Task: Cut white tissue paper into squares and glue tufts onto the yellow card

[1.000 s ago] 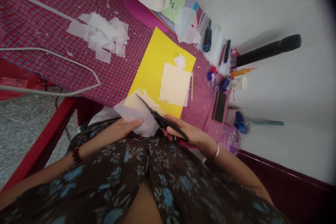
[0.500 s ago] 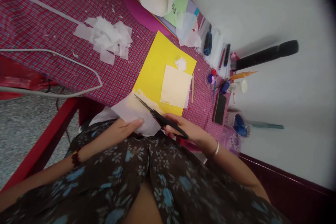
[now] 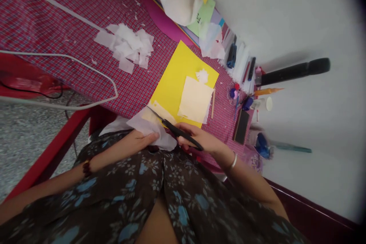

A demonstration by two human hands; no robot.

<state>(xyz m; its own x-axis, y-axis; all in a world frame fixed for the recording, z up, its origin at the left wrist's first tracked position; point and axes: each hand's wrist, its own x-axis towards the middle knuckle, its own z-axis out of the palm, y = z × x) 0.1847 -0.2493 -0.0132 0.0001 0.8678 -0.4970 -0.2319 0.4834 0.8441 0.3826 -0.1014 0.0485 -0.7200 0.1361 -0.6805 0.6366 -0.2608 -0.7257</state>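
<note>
My left hand [image 3: 145,139] pinches a thin white sheet of paper [image 3: 164,139] at the table's near edge, thumb on top. In my right hand [image 3: 197,137] is a pair of black-handled scissors [image 3: 181,133], its blades pointing up and left across the sheet; whether the blades are apart is hard to make out. Just beyond lies a yellow sheet of paper [image 3: 168,84]. On it rest a cream paper square [image 3: 196,99] and a small heap of white scraps [image 3: 202,76]. A thin wooden stick [image 3: 213,103] lies beside the square.
A pile of white paper pieces [image 3: 131,47] sits on the checked tablecloth [image 3: 100,84]. A white cable [image 3: 111,84] loops at the left. Along the wall are a stapler [image 3: 232,55], a dark rectangular block [image 3: 241,126] and a long black object [image 3: 297,71]. Coloured papers [image 3: 162,21] are stacked behind.
The view has shifted, so the table things sit slightly lower and further right. Both hands keep hold of the paper and scissors; the paper's free part has folded down somewhat.
</note>
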